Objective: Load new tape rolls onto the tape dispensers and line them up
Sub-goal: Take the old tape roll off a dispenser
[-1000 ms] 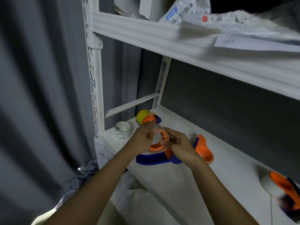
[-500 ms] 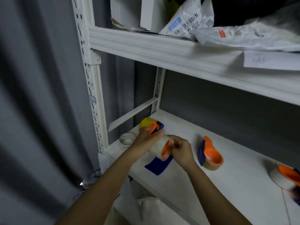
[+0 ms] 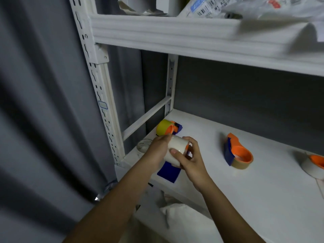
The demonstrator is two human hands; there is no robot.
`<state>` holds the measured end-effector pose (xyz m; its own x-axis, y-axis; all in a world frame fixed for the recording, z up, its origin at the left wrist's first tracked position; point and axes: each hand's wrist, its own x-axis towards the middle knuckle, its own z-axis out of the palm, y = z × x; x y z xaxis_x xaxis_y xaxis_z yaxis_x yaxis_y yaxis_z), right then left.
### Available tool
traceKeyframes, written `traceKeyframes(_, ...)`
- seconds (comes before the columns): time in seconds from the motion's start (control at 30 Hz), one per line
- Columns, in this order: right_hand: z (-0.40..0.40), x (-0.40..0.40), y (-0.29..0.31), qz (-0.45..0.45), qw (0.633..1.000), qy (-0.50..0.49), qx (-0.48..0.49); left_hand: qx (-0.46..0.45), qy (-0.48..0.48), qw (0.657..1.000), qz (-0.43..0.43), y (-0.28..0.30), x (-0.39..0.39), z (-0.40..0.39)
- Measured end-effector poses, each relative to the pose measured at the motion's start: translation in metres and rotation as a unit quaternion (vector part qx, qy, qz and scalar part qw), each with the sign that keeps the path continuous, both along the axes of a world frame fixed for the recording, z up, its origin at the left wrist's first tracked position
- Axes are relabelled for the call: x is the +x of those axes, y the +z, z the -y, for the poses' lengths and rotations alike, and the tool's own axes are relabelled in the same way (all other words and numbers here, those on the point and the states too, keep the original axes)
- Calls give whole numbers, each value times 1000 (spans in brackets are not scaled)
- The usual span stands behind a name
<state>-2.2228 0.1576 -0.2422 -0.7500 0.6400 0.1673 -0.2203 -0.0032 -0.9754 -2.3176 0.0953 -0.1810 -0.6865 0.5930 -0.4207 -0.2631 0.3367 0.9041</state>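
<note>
White metal shelving unit (image 3: 103, 88) with a white lower shelf (image 3: 245, 181); grey curtain (image 3: 35, 102) at left. Both hands work above the shelf's left front corner. The left hand (image 3: 156, 151) grips the near end of a white tape roll (image 3: 175, 149), fingers curled round it. The right hand (image 3: 191, 160) holds the same roll from the far side, thumb laid across its face. The roll sits on an orange hub whose rim shows at its right end; a blue dispenser handle (image 3: 169, 171) hangs below the hands. Three further dispensers rest on the shelf: one with a yellow roll (image 3: 164, 128) behind the hands, one with a tan roll (image 3: 240, 155) well to the right, one with a white roll (image 3: 313, 165) at the frame edge. An empty clear core (image 3: 144, 145) lies just left of the left hand. Compared with half a second earlier, the roll's broad white face now shows, the orange hub largely hidden, and the right thumb has come onto it.
</note>
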Motion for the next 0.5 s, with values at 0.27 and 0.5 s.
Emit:
traceKeyframes(0.27,7,-6,-8,2,994,-59,95,22,-26,997,-62,-1,-11,6)
traceKeyframes(0.5,4,-9,11,15,981,-77,176,74,-15,992,-101,-5,-19,3)
